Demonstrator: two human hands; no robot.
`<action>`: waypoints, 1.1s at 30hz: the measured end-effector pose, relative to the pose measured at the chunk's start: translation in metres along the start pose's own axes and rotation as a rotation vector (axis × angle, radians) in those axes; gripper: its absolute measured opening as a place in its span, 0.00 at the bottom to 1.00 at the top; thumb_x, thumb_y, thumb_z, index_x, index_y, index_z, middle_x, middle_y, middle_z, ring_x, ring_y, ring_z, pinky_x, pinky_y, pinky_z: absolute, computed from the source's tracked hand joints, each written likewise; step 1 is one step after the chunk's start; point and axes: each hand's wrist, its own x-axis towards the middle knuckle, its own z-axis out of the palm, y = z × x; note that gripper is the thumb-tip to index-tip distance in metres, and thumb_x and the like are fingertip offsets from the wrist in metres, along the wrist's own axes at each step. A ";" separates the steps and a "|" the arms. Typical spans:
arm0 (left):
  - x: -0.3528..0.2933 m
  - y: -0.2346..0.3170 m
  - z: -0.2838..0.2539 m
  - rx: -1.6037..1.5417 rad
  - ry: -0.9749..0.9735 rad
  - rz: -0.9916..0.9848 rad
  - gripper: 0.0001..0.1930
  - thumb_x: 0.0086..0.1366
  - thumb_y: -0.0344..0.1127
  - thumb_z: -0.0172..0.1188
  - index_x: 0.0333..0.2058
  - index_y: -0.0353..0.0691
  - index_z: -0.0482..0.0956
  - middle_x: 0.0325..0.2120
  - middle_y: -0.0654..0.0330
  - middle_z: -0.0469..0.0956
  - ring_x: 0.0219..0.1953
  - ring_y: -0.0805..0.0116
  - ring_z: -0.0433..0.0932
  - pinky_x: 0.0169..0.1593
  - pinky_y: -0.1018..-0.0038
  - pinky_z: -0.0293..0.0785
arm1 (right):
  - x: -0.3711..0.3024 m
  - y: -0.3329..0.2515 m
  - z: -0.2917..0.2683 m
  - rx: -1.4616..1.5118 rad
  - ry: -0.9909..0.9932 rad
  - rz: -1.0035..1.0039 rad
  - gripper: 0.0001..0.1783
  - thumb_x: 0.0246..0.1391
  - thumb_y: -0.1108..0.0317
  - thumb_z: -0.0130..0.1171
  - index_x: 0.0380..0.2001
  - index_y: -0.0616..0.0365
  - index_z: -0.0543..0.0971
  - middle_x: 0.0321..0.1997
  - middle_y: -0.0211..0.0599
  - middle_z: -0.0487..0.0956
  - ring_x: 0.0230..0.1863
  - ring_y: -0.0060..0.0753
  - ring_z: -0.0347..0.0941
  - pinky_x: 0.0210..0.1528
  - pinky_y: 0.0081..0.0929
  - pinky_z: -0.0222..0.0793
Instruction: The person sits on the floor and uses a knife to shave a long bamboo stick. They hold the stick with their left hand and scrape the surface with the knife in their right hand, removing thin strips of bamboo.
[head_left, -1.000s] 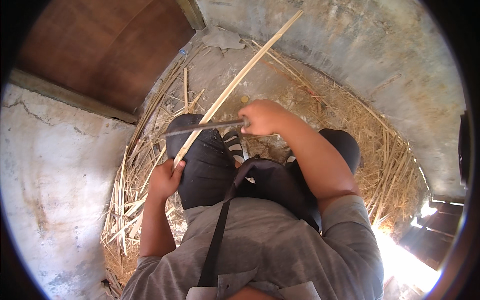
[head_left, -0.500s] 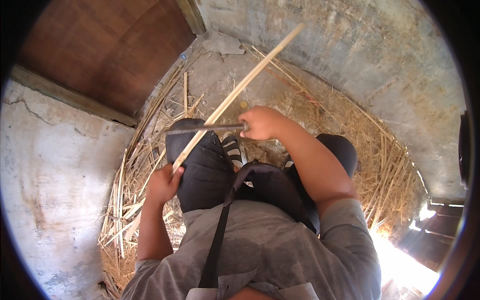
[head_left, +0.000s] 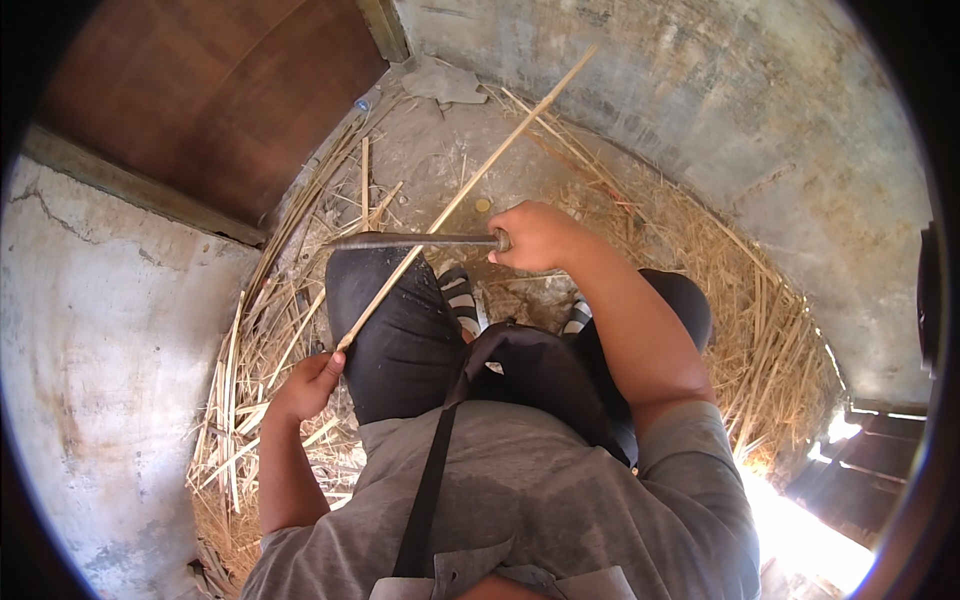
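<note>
My left hand (head_left: 308,385) is closed on the near end of a long, pale bamboo strip (head_left: 470,186). The strip slants up and to the right, past my bent left knee, its far end in front of the wall. In my right hand (head_left: 535,238) is the handle of a knife (head_left: 400,241), its long dark blade pointing left. The blade crosses the strip just above the knee; whether its edge bites in cannot be made out. Pale flecks dot the dark trouser leg (head_left: 385,330) under the strip.
Split strips and shavings (head_left: 245,400) heap along the left wall. More fibrous shavings (head_left: 760,350) cover the floor at the right. A stained concrete wall (head_left: 700,90) rises ahead, and a brown wooden panel (head_left: 210,100) stands at the upper left. A flat stone (head_left: 445,82) lies in the far corner.
The strip has been turned and now shows a narrower side with visible nodes. My left hand has shifted slightly down and left; the knife has moved a little up and right.
</note>
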 end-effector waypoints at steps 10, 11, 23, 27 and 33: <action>-0.001 0.014 -0.002 0.143 0.068 0.061 0.37 0.73 0.66 0.46 0.32 0.31 0.79 0.26 0.43 0.78 0.32 0.47 0.77 0.41 0.58 0.72 | 0.008 0.058 0.002 0.077 0.234 0.177 0.33 0.51 0.48 0.68 0.53 0.61 0.80 0.55 0.55 0.80 0.57 0.56 0.76 0.60 0.45 0.71; -0.001 0.016 -0.001 0.163 0.079 0.053 0.36 0.73 0.66 0.46 0.31 0.31 0.79 0.26 0.43 0.78 0.32 0.45 0.78 0.40 0.57 0.72 | 0.011 0.052 0.005 0.029 0.172 0.109 0.33 0.51 0.48 0.69 0.53 0.61 0.80 0.54 0.55 0.80 0.57 0.56 0.76 0.60 0.44 0.71; -0.007 0.024 0.014 0.331 0.304 0.167 0.31 0.71 0.61 0.54 0.26 0.34 0.77 0.20 0.42 0.77 0.29 0.37 0.79 0.33 0.51 0.72 | 0.008 0.065 -0.005 0.294 0.170 0.405 0.39 0.52 0.47 0.68 0.59 0.66 0.76 0.58 0.57 0.78 0.60 0.54 0.75 0.62 0.43 0.69; -0.004 0.023 0.014 0.309 0.279 0.142 0.31 0.71 0.62 0.54 0.26 0.34 0.77 0.20 0.43 0.78 0.28 0.38 0.79 0.33 0.52 0.73 | -0.004 0.054 -0.011 0.157 0.192 0.239 0.37 0.51 0.48 0.69 0.57 0.64 0.78 0.58 0.56 0.78 0.59 0.55 0.75 0.61 0.44 0.70; -0.011 0.029 0.007 0.328 0.265 0.136 0.32 0.71 0.62 0.54 0.24 0.34 0.77 0.19 0.44 0.77 0.27 0.39 0.79 0.33 0.53 0.72 | 0.006 -0.006 0.006 -0.020 -0.180 -0.034 0.36 0.50 0.48 0.69 0.55 0.63 0.79 0.58 0.56 0.78 0.59 0.57 0.75 0.61 0.43 0.70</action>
